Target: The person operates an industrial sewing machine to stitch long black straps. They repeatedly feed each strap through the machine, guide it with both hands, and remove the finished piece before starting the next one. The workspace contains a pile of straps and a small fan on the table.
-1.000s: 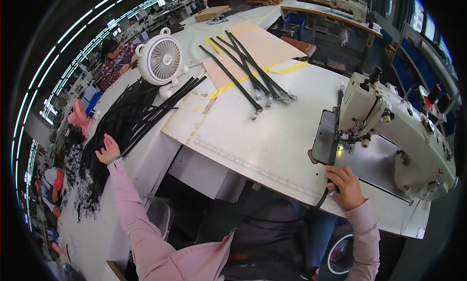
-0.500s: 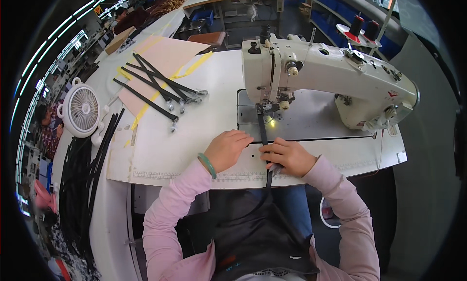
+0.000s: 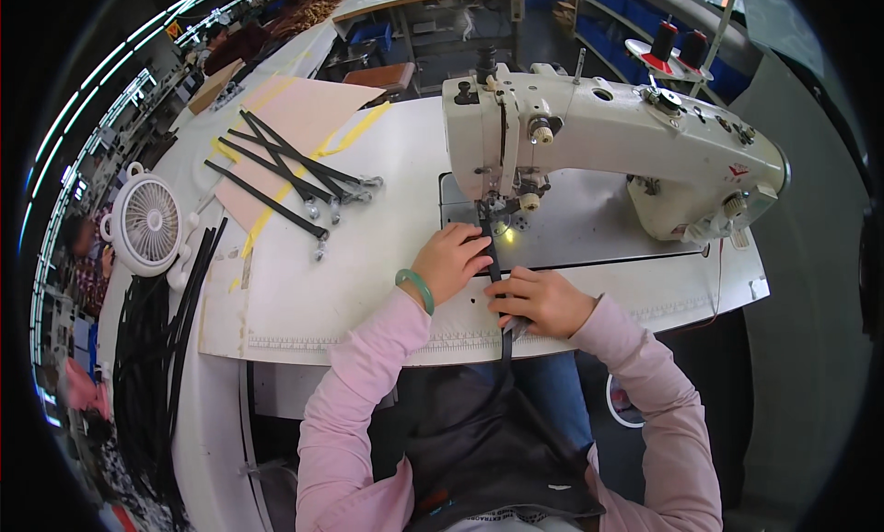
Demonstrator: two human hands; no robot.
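Observation:
A narrow black strap point(image 3: 494, 268) runs from under the presser foot of the white sewing machine point(image 3: 599, 117) down over the table's front edge toward my lap. My left hand point(image 3: 446, 265), with a green bangle at its wrist, has its fingers closed at the strap just in front of the needle area. Closer to the table edge, my right hand point(image 3: 545, 302) pinches the same strap between thumb and fingers. A small greyish, see-through piece point(image 3: 517, 327) shows under that hand; its kind is unclear. The machine's lamp lights the metal bed beside the needle.
Several finished-looking black straps point(image 3: 276, 200) with plastic-wrapped ends lie at the left on pink sheet material point(image 3: 299, 108). A white fan point(image 3: 150, 221) stands farther left, above a hanging bundle of long black strips point(image 3: 143, 348). Thread cones point(image 3: 663, 46) stand behind the machine.
My left hand has moved forward and slightly right along the strap, closer to the needle. My right hand stays on the strap, nearly in place. The whole view has shifted slightly.

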